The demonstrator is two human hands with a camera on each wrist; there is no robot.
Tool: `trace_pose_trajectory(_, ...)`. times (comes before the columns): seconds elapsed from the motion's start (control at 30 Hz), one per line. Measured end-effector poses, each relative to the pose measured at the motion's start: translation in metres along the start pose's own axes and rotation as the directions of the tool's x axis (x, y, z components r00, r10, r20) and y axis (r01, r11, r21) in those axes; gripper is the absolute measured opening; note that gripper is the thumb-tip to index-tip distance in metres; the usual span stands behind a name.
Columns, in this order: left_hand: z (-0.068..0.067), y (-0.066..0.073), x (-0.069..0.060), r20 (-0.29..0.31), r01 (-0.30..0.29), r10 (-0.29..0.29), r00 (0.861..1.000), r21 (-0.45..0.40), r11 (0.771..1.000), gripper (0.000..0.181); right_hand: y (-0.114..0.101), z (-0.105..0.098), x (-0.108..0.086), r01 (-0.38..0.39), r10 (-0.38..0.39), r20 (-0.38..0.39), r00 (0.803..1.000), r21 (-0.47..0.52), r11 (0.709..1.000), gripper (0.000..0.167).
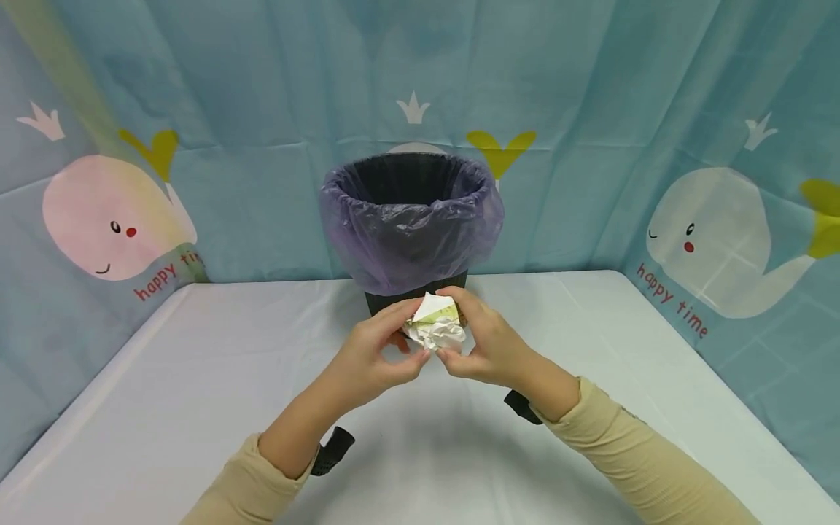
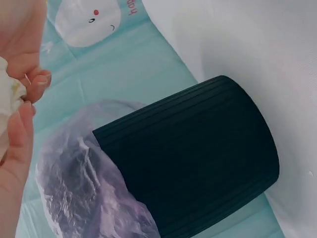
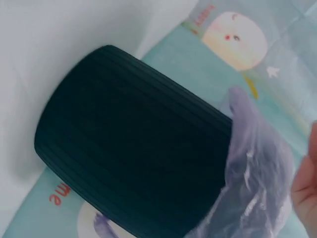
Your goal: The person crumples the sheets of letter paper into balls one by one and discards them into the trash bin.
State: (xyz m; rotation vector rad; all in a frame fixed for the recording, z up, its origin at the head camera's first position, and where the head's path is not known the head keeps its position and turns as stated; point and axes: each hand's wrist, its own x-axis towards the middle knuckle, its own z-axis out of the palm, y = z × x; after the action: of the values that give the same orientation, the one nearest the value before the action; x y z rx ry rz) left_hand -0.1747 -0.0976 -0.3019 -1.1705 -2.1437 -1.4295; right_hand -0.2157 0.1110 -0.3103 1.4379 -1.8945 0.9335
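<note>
Both hands hold a crumpled piece of white paper [image 1: 436, 329] with a yellow-green patch, in front of the bin in the head view. My left hand [image 1: 374, 357] grips its left side between thumb and fingers; my right hand [image 1: 488, 339] pinches its right side. At the left edge of the left wrist view, part of the paper [image 2: 11, 94] shows between the fingers. Just behind the hands stands a black bin [image 3: 133, 139], upright, with a purple plastic bag [image 1: 413, 240] folded over its rim. Only a little of the right hand [image 3: 306, 188] appears in the right wrist view.
A white-covered table [image 1: 197, 379] extends on both sides of the arms. Blue-green curtains [image 1: 249, 87] printed with whales and crowns hang behind and at both sides. Black straps [image 1: 332, 450] are at both wrists, by the beige sleeves.
</note>
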Motion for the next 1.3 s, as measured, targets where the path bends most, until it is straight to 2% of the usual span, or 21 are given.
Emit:
trace_pose_trajectory(0.1,0.006,-0.004,-0.001,-0.059,-0.042,0.045,0.997,0.041,0.998,0.044,0.000,0.005,-0.002,0.011,-0.012,-0.056,0.998,-0.010,1.000,0.050)
trace_pose_trajectory(0.2,0.012,-0.005,-0.001,-0.119,-0.009,0.006,0.993,-0.020,1.000,0.035,0.001,0.011,-0.002,0.025,-0.026,-0.134,0.991,-0.006,1.000,0.041)
trace_pose_trajectory(0.3,0.016,-0.005,0.001,-0.168,0.078,-0.098,0.981,-0.124,0.989,0.028,0.002,0.018,0.000,0.024,-0.014,-0.220,0.975,0.040,0.999,0.033)
trace_pose_trajectory(0.43,0.018,-0.003,0.008,-0.183,0.206,-0.254,0.950,-0.245,0.947,0.024,0.004,0.027,0.002,0.005,0.034,-0.311,0.950,0.124,0.992,0.026)
trace_pose_trajectory(0.5,0.017,-0.004,0.010,-0.170,0.269,-0.325,0.930,-0.286,0.920,0.023,0.006,0.030,0.002,-0.020,0.070,-0.319,0.945,0.159,0.987,0.024)
trace_pose_trajectory(0.6,0.014,-0.008,0.012,-0.141,0.356,-0.408,0.902,-0.292,0.888,0.025,0.008,0.031,0.000,-0.105,0.150,-0.275,0.950,0.169,0.980,0.024)
trace_pose_trajectory(0.67,0.012,-0.010,0.012,-0.133,0.383,-0.427,0.894,-0.268,0.884,0.027,0.006,0.028,-0.002,-0.187,0.212,-0.217,0.953,0.131,0.974,0.029)
trace_pose_trajectory(0.73,0.011,-0.010,0.012,-0.152,0.390,-0.433,0.888,-0.247,0.887,0.030,0.002,0.022,-0.001,-0.249,0.256,-0.192,0.948,0.060,0.967,0.035)
trace_pose_trajectory(0.83,0.012,-0.008,0.013,-0.231,0.360,-0.415,0.880,-0.246,0.900,0.035,-0.006,0.015,0.003,-0.302,0.288,-0.222,0.931,-0.029,0.953,0.045)
trace_pose_trajectory(0.93,0.016,-0.006,0.015,-0.299,0.330,-0.394,0.869,-0.242,0.912,0.043,-0.012,0.015,0.007,-0.317,0.288,-0.291,0.912,-0.055,0.947,0.046)
trace_pose_trajectory(0.97,0.017,-0.005,0.014,-0.300,0.326,-0.385,0.873,-0.230,0.917,0.046,-0.014,0.015,0.008,-0.315,0.290,-0.291,0.912,-0.040,0.948,0.045)
trace_pose_trajectory(1.03,0.018,-0.003,0.013,-0.278,0.314,-0.361,0.890,-0.199,0.928,0.048,-0.017,0.015,0.008,-0.308,0.296,-0.270,0.916,-0.001,0.951,0.047)
trace_pose_trajectory(1.17,0.011,0.001,0.008,-0.165,0.305,-0.330,0.930,-0.158,0.939,0.051,-0.019,0.008,0.007,-0.280,0.296,-0.170,0.940,0.111,0.954,0.059)
trace_pose_trajectory(1.23,0.005,0.002,0.005,-0.108,0.282,-0.297,0.949,-0.139,0.949,0.052,-0.019,0.004,0.006,-0.262,0.279,-0.133,0.951,0.133,0.956,0.064)
trace_pose_trajectory(1.3,0.001,0.002,0.003,-0.070,0.235,-0.240,0.968,-0.076,0.969,0.054,-0.018,0.001,0.007,-0.239,0.255,-0.108,0.961,0.138,0.961,0.067)
